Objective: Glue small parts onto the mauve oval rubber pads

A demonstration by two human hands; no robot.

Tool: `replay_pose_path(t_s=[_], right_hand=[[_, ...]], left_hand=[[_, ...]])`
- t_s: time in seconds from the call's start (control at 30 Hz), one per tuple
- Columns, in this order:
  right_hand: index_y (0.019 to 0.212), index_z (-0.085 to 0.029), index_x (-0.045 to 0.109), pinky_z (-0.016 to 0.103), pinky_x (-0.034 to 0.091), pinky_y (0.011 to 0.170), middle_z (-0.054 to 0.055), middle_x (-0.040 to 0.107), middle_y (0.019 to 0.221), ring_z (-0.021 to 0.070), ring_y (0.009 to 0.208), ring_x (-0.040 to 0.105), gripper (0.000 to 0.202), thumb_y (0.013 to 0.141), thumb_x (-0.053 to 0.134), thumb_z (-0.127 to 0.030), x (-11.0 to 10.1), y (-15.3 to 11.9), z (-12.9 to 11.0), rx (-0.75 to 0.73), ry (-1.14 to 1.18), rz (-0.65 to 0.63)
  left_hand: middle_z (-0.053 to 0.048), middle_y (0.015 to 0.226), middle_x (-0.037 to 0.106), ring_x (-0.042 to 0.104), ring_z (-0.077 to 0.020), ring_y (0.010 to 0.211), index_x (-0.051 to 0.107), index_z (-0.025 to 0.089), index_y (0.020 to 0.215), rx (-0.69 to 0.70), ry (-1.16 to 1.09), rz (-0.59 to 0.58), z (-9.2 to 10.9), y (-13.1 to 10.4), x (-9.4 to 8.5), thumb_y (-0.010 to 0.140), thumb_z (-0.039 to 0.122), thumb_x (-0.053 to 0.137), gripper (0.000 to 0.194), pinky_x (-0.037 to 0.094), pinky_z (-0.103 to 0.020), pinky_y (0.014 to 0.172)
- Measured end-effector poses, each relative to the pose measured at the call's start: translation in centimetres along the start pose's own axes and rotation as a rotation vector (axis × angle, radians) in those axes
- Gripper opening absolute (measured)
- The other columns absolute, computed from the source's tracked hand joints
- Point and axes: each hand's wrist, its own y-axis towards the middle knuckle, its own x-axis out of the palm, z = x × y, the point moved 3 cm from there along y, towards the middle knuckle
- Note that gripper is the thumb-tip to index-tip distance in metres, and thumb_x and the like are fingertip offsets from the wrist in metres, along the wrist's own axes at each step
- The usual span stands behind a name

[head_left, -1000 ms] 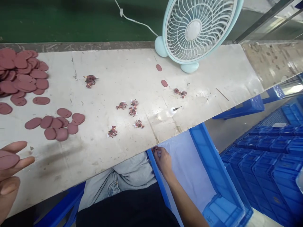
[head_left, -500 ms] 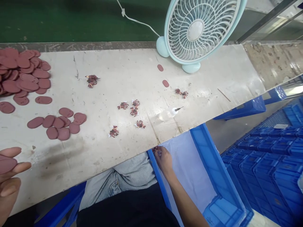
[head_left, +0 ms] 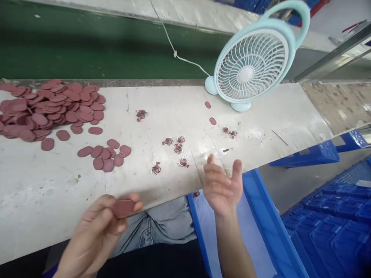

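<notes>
Between the fingers of my left hand [head_left: 101, 222] is a reddish-brown oval disc [head_left: 123, 208], held above the table's front edge. My right hand [head_left: 222, 185] is raised with its fingers apart and nothing in it, partly in front of a clear bottle with a dark needle tip [head_left: 226, 150]. Small brown figures with white bits, such as this figure [head_left: 155, 168], lie mid-table. One brown figure [head_left: 196, 194] rests at the corner of the blue crate [head_left: 257, 200], which is lined with pale sheeting. A small group of discs [head_left: 108, 165] lies left of the figures.
A big pile of oval discs [head_left: 55, 104] covers the table's back left. Two smaller discs [head_left: 213, 121] lie near a light-blue fan [head_left: 245, 74], whose cord runs up behind the table. Blue crates [head_left: 324, 227] are stacked at the right. A thin stick [head_left: 279, 137] lies on the table.
My right hand has left the crate's corner, where a figure now lies, and risen over the table edge, opened. My left hand has come rightward with the disc. The view has shifted.
</notes>
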Motion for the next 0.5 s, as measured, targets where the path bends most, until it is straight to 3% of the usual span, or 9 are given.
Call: replay_pose_path(t_s=[0.07,0.1,0.2,0.3,0.4,0.5], right_hand=[[0.125,-0.018,0.061,0.011,0.011,0.023,-0.002,0.044,0.074,0.0068,0.047,0.025,0.078,0.095,0.018,-0.075,1.4,1.7,0.3,0.017,0.265,-0.147],[0.125,-0.019,0.061,0.01,0.012,0.024,-0.002,0.044,0.075,0.0069,0.047,0.026,0.076,0.095,0.02,-0.075,1.5,1.9,0.5,0.008,0.289,-0.187],[0.107,-0.025,0.066,0.014,0.013,0.022,-0.004,0.04,0.067,0.0075,0.042,0.024,0.068,0.088,0.033,-0.08,-0.3,0.4,1.1,-0.033,-0.022,-0.202],[0.082,-0.025,0.062,0.019,0.02,0.024,-0.005,0.041,0.057,0.0081,0.036,0.029,0.061,0.076,0.049,-0.084,-4.3,-2.6,1.6,-0.043,-0.477,-0.067],[0.077,-0.022,0.06,0.02,0.027,0.032,-0.004,0.05,0.055,0.0084,0.038,0.037,0.04,0.086,0.058,-0.061,-8.8,-4.6,2.8,0.005,-0.681,0.132],[0.079,-0.019,0.065,0.021,0.033,0.039,-0.003,0.058,0.056,0.0094,0.042,0.044,0.025,0.091,0.058,-0.04,-12.7,-5.9,5.5,0.093,-0.89,0.279]], left_hand=[[-0.004,0.095,0.081,0.077,-0.0267,0.085,0.071,0.027,0.075,-0.044,-0.044,-0.037,-0.6,-0.7,1.5,0.055,0.035,0.096,0.033,0.049,-0.017,0.047],[-0.005,0.096,0.081,0.077,-0.0265,0.083,0.072,0.026,0.075,-0.044,-0.059,-0.042,-0.7,-0.9,1.6,0.056,0.034,0.095,0.031,0.05,-0.017,0.047],[-0.005,0.098,0.08,0.077,-0.026,0.079,0.072,0.026,0.076,0.007,-0.066,-0.004,-0.9,-0.9,0.2,0.06,0.034,0.093,0.029,0.052,-0.02,0.047],[-0.005,0.099,0.081,0.077,-0.0266,0.078,0.073,0.027,0.077,0.097,-0.019,0.025,-0.8,-0.1,-2.2,0.061,0.033,0.092,0.026,0.053,-0.021,0.046],[-0.003,0.099,0.081,0.077,-0.0284,0.079,0.074,0.03,0.075,0.178,0.059,0.008,-0.3,0.6,-3.4,0.06,0.032,0.093,0.024,0.054,-0.024,0.049],[0.0,0.095,0.082,0.077,-0.0286,0.081,0.075,0.034,0.075,0.222,0.132,0.035,0.1,0.8,-3.3,0.061,0.033,0.091,0.021,0.055,-0.027,0.052]])
